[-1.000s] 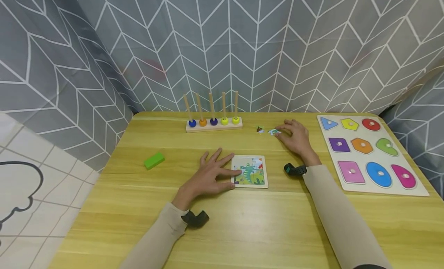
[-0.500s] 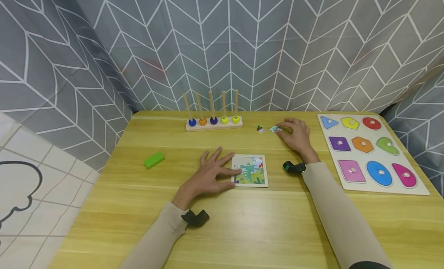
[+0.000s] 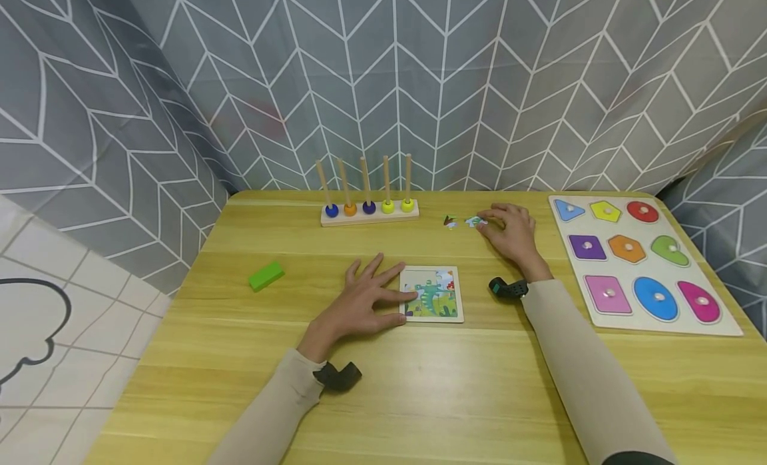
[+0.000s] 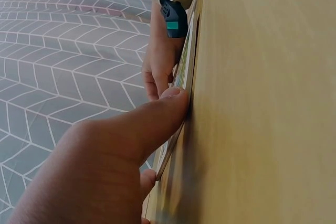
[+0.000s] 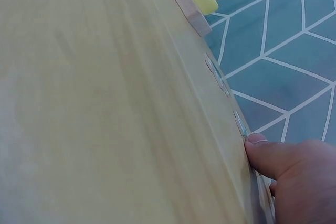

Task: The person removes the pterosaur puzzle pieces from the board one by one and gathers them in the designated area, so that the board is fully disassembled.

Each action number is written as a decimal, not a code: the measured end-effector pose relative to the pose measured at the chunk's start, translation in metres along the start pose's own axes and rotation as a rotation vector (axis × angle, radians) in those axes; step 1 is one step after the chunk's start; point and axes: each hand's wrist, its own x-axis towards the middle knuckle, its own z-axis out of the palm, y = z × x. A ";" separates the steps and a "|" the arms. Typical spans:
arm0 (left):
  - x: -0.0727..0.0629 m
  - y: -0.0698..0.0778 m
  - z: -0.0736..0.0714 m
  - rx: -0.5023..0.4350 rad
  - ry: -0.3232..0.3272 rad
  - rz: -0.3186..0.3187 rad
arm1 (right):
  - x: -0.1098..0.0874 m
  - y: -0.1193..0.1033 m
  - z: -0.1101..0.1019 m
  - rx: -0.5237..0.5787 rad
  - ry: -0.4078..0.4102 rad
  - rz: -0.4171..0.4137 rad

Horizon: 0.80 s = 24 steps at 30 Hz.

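In the head view, my left hand (image 3: 362,302) lies with fingers spread at the left side of a small square jigsaw puzzle (image 3: 431,295) showing a green dinosaur in a pale frame. Its thumb and a fingertip rest on the frame; the left wrist view shows the thumb (image 4: 163,114) against the edge. Farther back, my right hand (image 3: 509,235) pinches a loose puzzle piece (image 3: 475,222) at its right end, flat on the table. The right wrist view shows the thumb (image 5: 268,153) on that piece; the other fingers are mostly hidden. A second loose piece (image 3: 449,222) lies just left of it.
A wooden peg stand (image 3: 369,216) with coloured beads is at the table's back edge. On the left lies a green block (image 3: 266,276). A shape board (image 3: 641,265) with knobbed pieces occupies the right side. A grey patterned curtain (image 3: 383,85) hangs behind the table.
My right hand and the piece at its fingertips have shifted slightly back and to the right, mostly in the first half second. My left hand stays on the puzzle frame.
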 end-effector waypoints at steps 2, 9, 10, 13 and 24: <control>0.000 0.000 0.000 0.002 -0.001 -0.001 | -0.001 -0.001 -0.001 0.002 -0.005 -0.001; 0.000 0.000 0.000 -0.012 -0.001 -0.003 | -0.002 0.001 -0.002 0.035 -0.011 -0.004; 0.000 0.000 0.000 -0.013 -0.001 -0.002 | -0.002 0.002 -0.002 0.037 -0.010 -0.007; 0.000 0.000 0.001 -0.009 -0.004 0.001 | -0.004 0.003 -0.001 0.051 -0.006 -0.019; 0.001 -0.002 0.001 0.009 0.002 0.003 | -0.027 -0.013 0.003 0.113 0.006 -0.095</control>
